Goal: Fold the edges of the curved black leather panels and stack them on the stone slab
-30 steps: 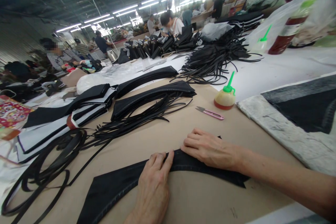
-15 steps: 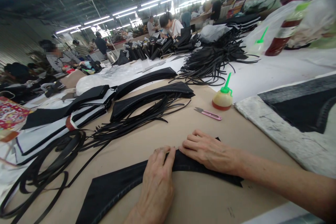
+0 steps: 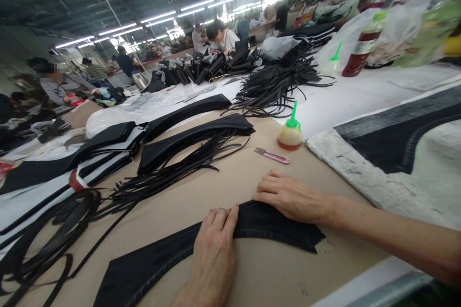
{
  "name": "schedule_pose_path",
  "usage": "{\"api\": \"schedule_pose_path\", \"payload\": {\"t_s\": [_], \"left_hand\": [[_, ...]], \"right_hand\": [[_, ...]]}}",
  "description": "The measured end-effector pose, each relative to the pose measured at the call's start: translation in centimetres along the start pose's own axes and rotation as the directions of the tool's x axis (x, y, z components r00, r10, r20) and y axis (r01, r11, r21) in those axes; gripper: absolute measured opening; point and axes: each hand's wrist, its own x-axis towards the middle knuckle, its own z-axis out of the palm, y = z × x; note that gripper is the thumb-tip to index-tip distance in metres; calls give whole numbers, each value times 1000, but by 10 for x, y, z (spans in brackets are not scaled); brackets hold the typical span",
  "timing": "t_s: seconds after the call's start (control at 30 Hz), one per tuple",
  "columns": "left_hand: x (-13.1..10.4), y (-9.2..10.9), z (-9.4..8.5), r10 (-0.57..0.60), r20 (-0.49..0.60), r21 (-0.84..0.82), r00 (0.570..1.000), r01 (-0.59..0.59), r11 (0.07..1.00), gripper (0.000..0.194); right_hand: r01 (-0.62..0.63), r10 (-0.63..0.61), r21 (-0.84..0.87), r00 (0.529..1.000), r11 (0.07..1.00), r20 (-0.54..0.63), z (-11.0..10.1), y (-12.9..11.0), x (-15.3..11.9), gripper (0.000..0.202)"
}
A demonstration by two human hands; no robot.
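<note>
A curved black fabric piece (image 3: 154, 254), with a stitched line along its inner edge, lies on the brown board (image 3: 345, 244). My left hand (image 3: 216, 252) lies across its middle, fingers together and bent over the upper edge. Farther right, my right hand (image 3: 286, 195) grips the same edge, its fingers closed and the fingertips partly hidden. Just beyond it are pink thread snips (image 3: 272, 155) and a squat bottle (image 3: 290, 137) of amber liquid with a green spout.
Stacked curved black pieces (image 3: 198, 141) and loose black strips (image 3: 173, 172) lie beyond my hands. Coiled black strips (image 3: 54, 235) are at left. A pale padded slab (image 3: 345, 172) bears another black piece at right. Bottles and co-workers are farther back.
The view has swung slightly right, so the surroundings appear farther left. My right hand has slid rightward along the black piece's edge, leaving a wider gap between my hands.
</note>
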Motion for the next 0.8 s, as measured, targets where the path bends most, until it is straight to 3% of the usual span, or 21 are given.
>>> {"api": "schedule_pose_path", "payload": {"t_s": [0.33, 0.6, 0.73, 0.8], "left_hand": [[5, 5, -5, 12, 44, 120, 999, -17, 993, 66], [9, 7, -9, 37, 44, 206, 998, -45, 978, 68], [16, 13, -9, 67, -37, 172, 997, -60, 983, 59], [23, 20, -6, 113, -19, 106, 993, -110, 988, 58]], "right_hand": [[38, -40, -58, 999, 998, -33, 2, 5, -11, 30], [-8, 8, -60, 1000, 998, -8, 2, -1, -13, 29], [-16, 16, -69, 1000, 998, -13, 1, -3, -15, 30], [-16, 15, -77, 1000, 997, -8, 1, -4, -15, 29]]}}
